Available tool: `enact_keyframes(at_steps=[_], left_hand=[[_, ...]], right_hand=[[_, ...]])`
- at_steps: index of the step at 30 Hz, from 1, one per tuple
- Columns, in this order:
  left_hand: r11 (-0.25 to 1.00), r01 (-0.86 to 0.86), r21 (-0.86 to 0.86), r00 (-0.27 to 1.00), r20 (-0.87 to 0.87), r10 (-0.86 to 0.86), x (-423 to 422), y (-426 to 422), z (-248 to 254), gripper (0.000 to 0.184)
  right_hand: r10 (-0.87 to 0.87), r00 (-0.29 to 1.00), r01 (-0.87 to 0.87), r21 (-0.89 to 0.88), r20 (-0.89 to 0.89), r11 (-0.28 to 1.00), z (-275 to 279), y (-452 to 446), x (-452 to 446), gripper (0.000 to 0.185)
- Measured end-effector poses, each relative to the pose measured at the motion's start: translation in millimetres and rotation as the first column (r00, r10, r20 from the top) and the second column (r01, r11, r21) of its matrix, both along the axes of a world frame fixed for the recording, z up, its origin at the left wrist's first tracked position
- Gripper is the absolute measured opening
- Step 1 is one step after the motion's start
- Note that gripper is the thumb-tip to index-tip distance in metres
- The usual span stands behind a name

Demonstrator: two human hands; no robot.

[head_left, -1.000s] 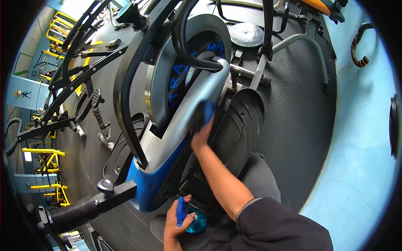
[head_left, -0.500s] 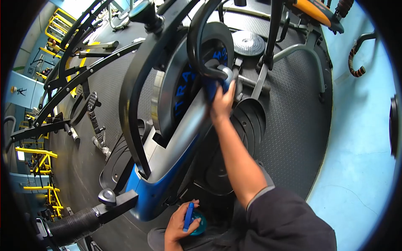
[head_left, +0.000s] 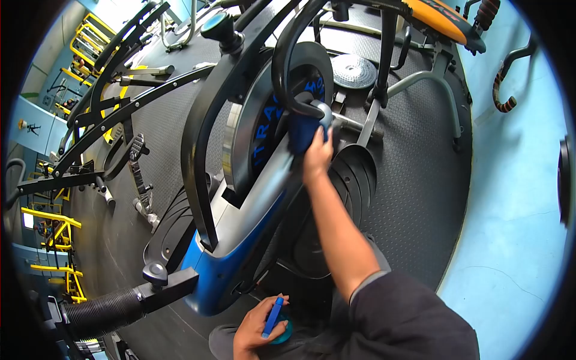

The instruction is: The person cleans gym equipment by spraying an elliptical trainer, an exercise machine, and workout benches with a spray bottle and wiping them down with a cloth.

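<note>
My right hand [head_left: 318, 159] reaches forward and grips a dark blue cloth [head_left: 303, 135], pressed against the front of a blue and silver exercise bike [head_left: 245, 223]. The cloth lies beside a rounded silver end piece [head_left: 324, 113], under a curved black tube. Lettering shows on the bike's round black flywheel cover [head_left: 260, 129], just left of the cloth. Low in the view, near my lap, my left hand [head_left: 253, 330] is wrapped round a spray bottle [head_left: 274, 318] with a blue trigger head and a teal body. Its fingers partly hide the bottle.
A black knob [head_left: 155, 273] and ribbed post stick out at the lower left. A round silver disc [head_left: 354, 71] lies beyond the bike. An orange and black machine part [head_left: 447, 21] stands at the upper right, near the light blue wall [head_left: 510, 198]. Yellow gym frames line the left.
My right hand and the cloth have shifted slightly down along the bike, and more of the cloth shows. The left hand still holds the spray bottle, now tilted a little more.
</note>
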State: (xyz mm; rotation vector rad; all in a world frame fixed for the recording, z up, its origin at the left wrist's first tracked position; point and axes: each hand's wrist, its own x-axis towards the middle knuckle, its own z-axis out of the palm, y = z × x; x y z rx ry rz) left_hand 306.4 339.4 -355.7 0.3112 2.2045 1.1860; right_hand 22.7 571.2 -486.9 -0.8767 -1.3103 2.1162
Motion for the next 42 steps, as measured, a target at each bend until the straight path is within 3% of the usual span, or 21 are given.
enact_keyframes(at_steps=[2,5,8,10,11,13,16,19,21,23,24,25,27,28,29,31,33,35,37,39,42], left_hand=[[0.998,0.059,0.012,0.998,-0.019,-0.059,-7,2,1,0.050],[0.997,0.078,-0.014,0.996,0.053,-0.077,-21,3,4,0.048],[0.998,0.063,-0.010,0.995,0.077,-0.062,-26,-1,1,0.048],[0.998,0.055,0.018,0.998,0.027,-0.056,-27,-6,-7,0.047],[0.998,0.056,0.019,0.998,0.023,-0.057,-29,-6,-6,0.047],[0.998,0.053,-0.024,0.998,0.044,-0.052,-25,-4,-2,0.046],[0.997,0.065,-0.037,0.998,0.018,-0.064,-23,-3,4,0.049],[0.999,0.040,-0.033,0.998,0.040,-0.039,-20,-8,3,0.048],[0.999,0.028,-0.039,0.999,0.046,-0.026,-21,-6,7,0.047],[0.999,0.015,-0.043,0.998,0.059,-0.013,-20,-8,7,0.047],[0.999,0.031,-0.035,0.999,0.031,-0.030,-19,-9,5,0.047],[0.999,0.049,-0.023,0.999,-0.001,-0.049,-20,-9,3,0.047],[0.998,0.051,-0.025,0.999,0.002,-0.051,-25,-7,5,0.049],[0.998,0.052,-0.038,0.999,0.012,-0.051,-25,-7,7,0.052],[0.998,0.047,-0.035,0.999,0.011,-0.046,-26,-8,9,0.052],[0.995,0.085,-0.051,0.996,-0.032,-0.086,-29,-7,9,0.052],[0.996,0.082,-0.041,0.994,-0.063,-0.084,-29,-6,7,0.049],[0.996,0.071,-0.045,0.994,-0.084,-0.075,-24,-6,8,0.047],[0.996,0.082,-0.028,0.986,-0.144,-0.086,-20,-5,10,0.048],[0.999,0.046,-0.017,0.986,-0.161,-0.048,-9,-7,13,0.047],[0.998,-0.038,0.047,0.967,-0.250,0.049,6,-9,14,0.045]], right_hand=[[-0.006,0.988,-0.044,-0.316,-0.154,0.948,-5,-65,51,0.062],[-0.049,0.994,0.011,-0.370,-0.093,0.929,-46,-155,115,0.057],[0.158,0.951,0.185,-0.898,0.266,0.399,-15,-146,131,0.049],[0.139,0.911,0.315,-0.871,0.389,0.376,-25,-119,87,0.028],[0.071,0.871,0.332,-0.690,0.486,0.643,-14,-103,65,0.029],[0.069,0.954,0.193,-0.776,0.291,0.601,-48,-48,21,0.027],[-0.194,0.981,0.140,-0.577,-0.032,0.804,-51,-1,-26,0.021],[-0.011,0.954,0.214,-0.659,0.299,0.721,-37,61,-59,0.039],[0.117,0.993,-0.061,-0.790,0.013,0.611,-111,93,-107,0.053],[0.218,0.975,-0.155,-0.823,-0.039,0.547,-87,98,-98,0.053],[0.199,0.977,-0.180,-0.773,-0.071,0.609,-52,87,-77,0.052],[0.141,0.982,-0.189,-0.737,-0.128,0.649,-127,89,-101,0.054],[-0.107,0.985,0.110,-0.014,0.138,0.994,-25,29,-33,0.056],[-0.081,0.993,0.102,0.312,-0.080,0.945,-63,6,-24,0.039],[-0.055,0.977,0.129,0.370,-0.204,0.920,17,-22,16,0.054],[-0.014,0.990,0.131,0.877,-0.141,0.463,24,-76,73,0.057],[0.244,0.966,-0.034,0.890,-0.087,0.454,44,-78,106,0.051],[0.673,0.731,-0.108,0.956,-0.109,0.272,44,-54,114,0.044],[0.641,0.752,0.006,0.973,-0.156,0.229,14,-23,78,0.038],[0.410,0.897,-0.061,0.872,-0.166,0.486,19,3,49,0.037],[0.300,0.954,-0.171,0.801,-0.011,0.574,4,20,16,0.035]])
